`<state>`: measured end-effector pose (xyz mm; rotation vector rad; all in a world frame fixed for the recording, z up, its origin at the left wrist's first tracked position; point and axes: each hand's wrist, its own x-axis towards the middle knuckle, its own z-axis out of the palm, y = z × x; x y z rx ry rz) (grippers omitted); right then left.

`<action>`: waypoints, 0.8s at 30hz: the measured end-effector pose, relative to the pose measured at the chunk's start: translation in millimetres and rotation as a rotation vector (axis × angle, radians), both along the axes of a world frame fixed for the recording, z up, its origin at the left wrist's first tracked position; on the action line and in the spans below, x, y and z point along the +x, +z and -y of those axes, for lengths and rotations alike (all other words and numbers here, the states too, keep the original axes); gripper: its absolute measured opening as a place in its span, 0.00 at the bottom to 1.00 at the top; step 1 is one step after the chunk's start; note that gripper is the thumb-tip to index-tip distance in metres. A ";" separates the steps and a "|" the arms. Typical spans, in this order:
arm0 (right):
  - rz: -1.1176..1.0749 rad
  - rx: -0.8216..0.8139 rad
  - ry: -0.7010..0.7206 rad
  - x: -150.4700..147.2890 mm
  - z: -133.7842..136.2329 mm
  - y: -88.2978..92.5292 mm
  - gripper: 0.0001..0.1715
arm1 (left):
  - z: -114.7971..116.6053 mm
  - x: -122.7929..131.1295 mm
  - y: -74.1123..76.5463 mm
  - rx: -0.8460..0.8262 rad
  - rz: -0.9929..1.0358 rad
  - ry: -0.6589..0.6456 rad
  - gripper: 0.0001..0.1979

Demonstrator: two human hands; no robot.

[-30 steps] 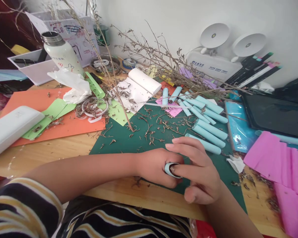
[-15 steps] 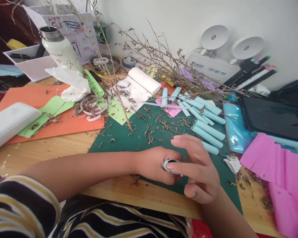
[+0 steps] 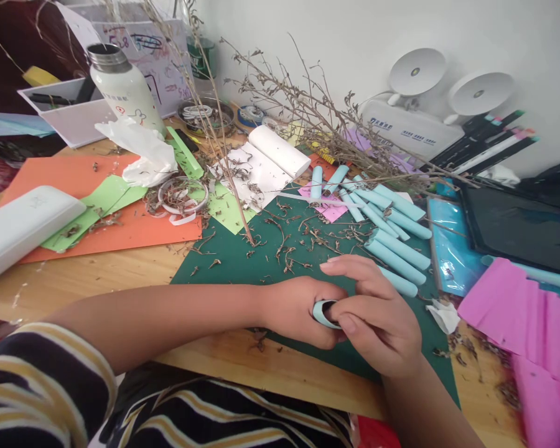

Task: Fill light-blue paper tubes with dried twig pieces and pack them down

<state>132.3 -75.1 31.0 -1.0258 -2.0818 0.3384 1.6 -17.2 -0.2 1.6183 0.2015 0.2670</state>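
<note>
A light blue paper tube (image 3: pixel 318 314) sits in my left hand (image 3: pixel 296 311), whose fingers are wrapped round it so that only the open end shows. My right hand (image 3: pixel 385 320) is at that end, its index finger bent into the opening and its thumb by the rim, pinching it. The other right fingers stay raised, partly curled. Beneath both hands lies a dark green sheet (image 3: pixel 242 264) strewn with bits of dry leaf. Just beyond my right hand are several rolled blue tubes (image 3: pixel 396 252).
Dry branches (image 3: pixel 326 109) lean across the back, near a white router (image 3: pixel 410 127). Pink crepe paper (image 3: pixel 504 305) and a dark tablet (image 3: pixel 522 218) lie at right. An open bottle (image 3: pixel 126 87), orange paper (image 3: pixel 51 171) and a white case (image 3: pixel 28 221) are at left.
My right thumb has moved up to the tube's rim, and the index finger has bent further into the opening. My left hand keeps its hold. The view has shifted slightly.
</note>
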 end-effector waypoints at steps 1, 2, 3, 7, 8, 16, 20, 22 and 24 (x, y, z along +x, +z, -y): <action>-0.012 -0.026 -0.021 -1.3 1.4 -0.6 0.08 | -0.5 0.0 0.2 -0.017 0.012 -0.017 0.06; -0.032 -0.054 -0.038 -2.2 2.8 -1.7 0.09 | -0.8 0.2 0.3 -0.022 0.019 -0.029 0.07; -0.062 -0.084 -0.051 -2.9 4.2 -3.0 0.09 | -1.1 0.4 0.2 -0.019 0.023 -0.036 0.07; -0.193 -0.191 -0.074 -3.2 7.9 -6.2 0.12 | -0.9 1.6 -2.3 0.006 0.026 -0.018 0.07; -0.189 -0.188 -0.077 -3.0 8.0 -5.6 0.11 | -0.8 1.9 -3.3 0.008 0.043 -0.012 0.07; 0.207 0.142 0.022 6.6 6.4 7.8 0.05 | -2.5 1.5 -0.5 0.106 -0.018 -0.058 0.08; 0.337 0.189 0.073 10.1 8.7 13.6 0.08 | -2.6 1.0 3.6 0.132 -0.069 -0.082 0.06; 0.412 0.169 0.085 9.2 8.7 18.0 0.06 | -2.9 1.8 3.9 0.131 -0.036 -0.104 0.06; 0.514 0.123 0.100 7.2 7.2 23.3 0.03 | -3.7 3.0 3.0 0.130 0.057 -0.121 0.07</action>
